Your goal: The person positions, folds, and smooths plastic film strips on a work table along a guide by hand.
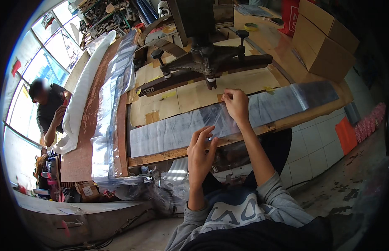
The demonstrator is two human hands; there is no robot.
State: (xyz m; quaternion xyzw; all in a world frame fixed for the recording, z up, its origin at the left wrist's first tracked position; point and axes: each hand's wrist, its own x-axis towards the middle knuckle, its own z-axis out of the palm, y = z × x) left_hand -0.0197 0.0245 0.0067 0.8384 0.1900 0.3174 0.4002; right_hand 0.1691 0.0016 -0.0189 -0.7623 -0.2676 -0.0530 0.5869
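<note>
Plastic film (165,140) lies near a cardboard box (326,52), left hand (198,157) spread, right hand (237,108) curled, hold unclear.

The left hand (200,150), near six o'clock, is loosely curled, thumb apart; the right hand (237,106), at two, bends its fingers toward nine.

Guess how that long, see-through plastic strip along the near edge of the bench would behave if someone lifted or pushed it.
The plastic strip is probably floppy, as it wrinkles beside the right hand. It seems light for its length, since it looks like thin film. Its glossy patches suggest it may be slippery when pushed.
</note>
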